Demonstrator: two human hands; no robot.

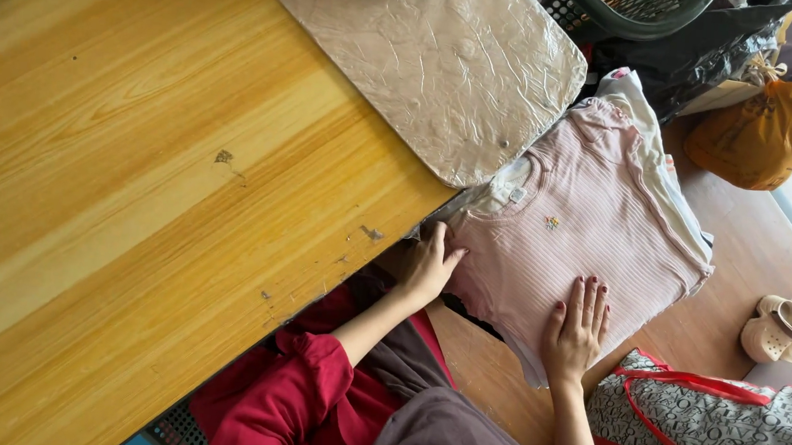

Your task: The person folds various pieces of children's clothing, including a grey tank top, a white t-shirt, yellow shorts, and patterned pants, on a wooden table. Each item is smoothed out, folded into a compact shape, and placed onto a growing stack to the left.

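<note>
Pink ribbed top (pixel 578 237) atop folded pile beside table (pixel 132 180) edge. Left hand (pixel 430 266) curled on its side edge, right hand (pixel 578 326) flat, fingers spread, nothing pinched. Prob. soft, light, floppy; best gripped w/ both hands at edges

Ribbed top (pixel 579 231): pale pink, small multicoloured motif at chest; tabletop (pixel 131 190): honey-yellow wood grain; pad (pixel 439 59): creased silvery beige; sleeve (pixel 280 403): deep red; bag (pixel 716 441): grey, black-patterned, red straps; second bag (pixel 762 135): orange; sandals (pixel 783 331): cream; basket (pixel 625 4): dark green.
</note>
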